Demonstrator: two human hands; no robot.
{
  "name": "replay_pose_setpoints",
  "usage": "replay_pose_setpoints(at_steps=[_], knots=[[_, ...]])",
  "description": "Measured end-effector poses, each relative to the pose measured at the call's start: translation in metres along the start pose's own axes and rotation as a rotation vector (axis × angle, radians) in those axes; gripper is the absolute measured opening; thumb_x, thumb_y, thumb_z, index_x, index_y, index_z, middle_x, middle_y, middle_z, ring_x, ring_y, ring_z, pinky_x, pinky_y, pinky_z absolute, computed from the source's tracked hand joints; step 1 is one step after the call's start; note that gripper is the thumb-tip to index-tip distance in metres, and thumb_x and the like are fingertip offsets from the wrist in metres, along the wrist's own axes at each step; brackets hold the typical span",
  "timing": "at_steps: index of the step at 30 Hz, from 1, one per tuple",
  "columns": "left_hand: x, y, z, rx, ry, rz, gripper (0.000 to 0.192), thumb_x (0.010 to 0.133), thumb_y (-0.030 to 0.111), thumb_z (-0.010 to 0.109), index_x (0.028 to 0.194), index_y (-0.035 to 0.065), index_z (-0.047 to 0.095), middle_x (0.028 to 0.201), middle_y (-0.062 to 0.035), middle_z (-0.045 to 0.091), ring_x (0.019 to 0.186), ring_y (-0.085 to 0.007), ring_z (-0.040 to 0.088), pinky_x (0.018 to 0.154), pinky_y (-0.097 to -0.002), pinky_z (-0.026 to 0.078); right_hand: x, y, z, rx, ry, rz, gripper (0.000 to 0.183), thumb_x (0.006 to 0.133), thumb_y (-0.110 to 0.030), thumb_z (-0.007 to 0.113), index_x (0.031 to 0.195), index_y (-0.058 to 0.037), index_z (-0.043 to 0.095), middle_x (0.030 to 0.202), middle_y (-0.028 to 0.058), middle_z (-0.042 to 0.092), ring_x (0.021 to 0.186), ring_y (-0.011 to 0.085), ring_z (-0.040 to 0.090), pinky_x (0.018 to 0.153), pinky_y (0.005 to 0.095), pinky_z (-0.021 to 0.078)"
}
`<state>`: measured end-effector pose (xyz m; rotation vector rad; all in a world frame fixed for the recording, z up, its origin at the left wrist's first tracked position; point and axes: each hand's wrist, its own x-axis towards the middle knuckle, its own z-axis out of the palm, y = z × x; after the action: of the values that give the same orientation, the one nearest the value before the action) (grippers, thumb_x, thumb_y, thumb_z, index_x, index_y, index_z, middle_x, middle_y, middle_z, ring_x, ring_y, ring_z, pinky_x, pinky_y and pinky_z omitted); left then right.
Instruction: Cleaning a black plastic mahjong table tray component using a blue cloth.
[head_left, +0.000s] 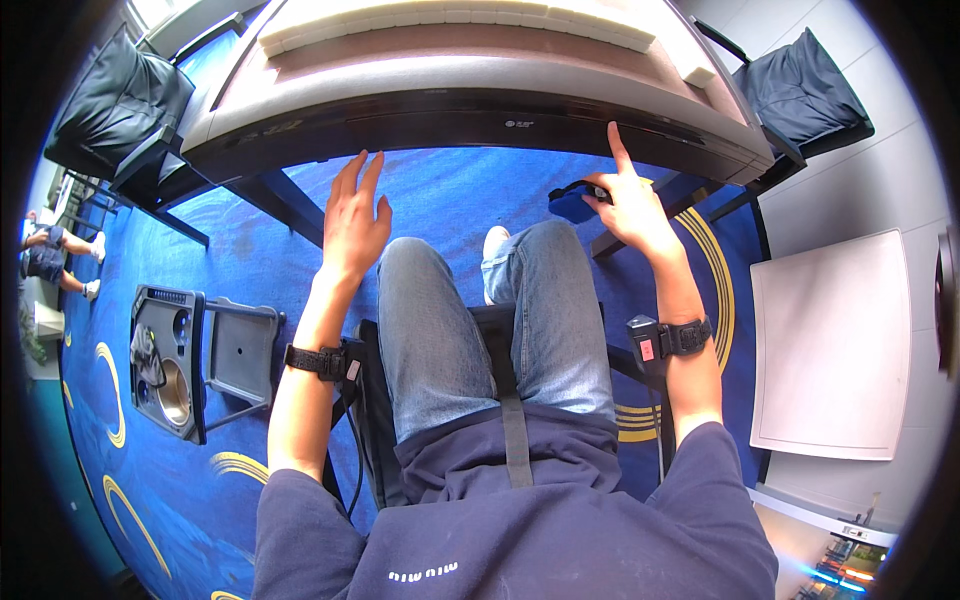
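Note:
In front of me is a mahjong table (480, 131) with a dark front edge. Rows of white tiles (465, 19), seen from behind, line its far part, and a single block of tiles (699, 76) lies at the right. My left hand (355, 217) is held below the front edge, left of centre, fingers apart and holding nothing. My right hand (631, 206) has its index finger extended to the table's dark front edge. Its thumb and other fingers grip a blue and black object (576, 202), partly hidden, whose kind I cannot tell.
Black padded chairs stand at the table's left (124, 105) and right (802, 94). To my left is a black side stand (169, 364) with a cup recess and a dark item. A white panel (829, 345) is at right. A seated person (60, 251) is far left.

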<state>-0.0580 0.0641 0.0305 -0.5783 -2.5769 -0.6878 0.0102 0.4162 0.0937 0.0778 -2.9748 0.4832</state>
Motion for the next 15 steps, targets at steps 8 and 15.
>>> replay_pose_setpoints(at_steps=[8,15], knots=[[-0.0002,-0.0015,0.0005,-0.01,-0.009,0.005,0.056,0.081,0.003,0.059,0.136,0.006,0.05,0.14,-0.0209,0.045,0.128,-0.0389,0.044,0.107,-0.0461,0.037,0.0003,-0.0032,-0.0025,0.05,0.051,0.022,0.024,0.081,-0.019,0.071,0.105,-0.0134,0.072,0.16,0.0073,0.017,0.106,0.0373,0.064,0.091,0.0426,0.0512],[-0.0002,-0.0026,0.0007,-0.01,-0.012,0.004,0.056,0.081,0.003,0.059,0.136,0.0066,0.05,0.14,-0.0208,0.045,0.128,-0.0389,0.044,0.107,-0.046,0.037,-0.0001,-0.0068,-0.0047,0.047,0.023,0.06,0.023,0.082,-0.019,0.072,0.104,-0.0137,0.072,0.161,0.0031,0.016,0.113,0.037,0.06,0.096,0.0424,0.0489]])
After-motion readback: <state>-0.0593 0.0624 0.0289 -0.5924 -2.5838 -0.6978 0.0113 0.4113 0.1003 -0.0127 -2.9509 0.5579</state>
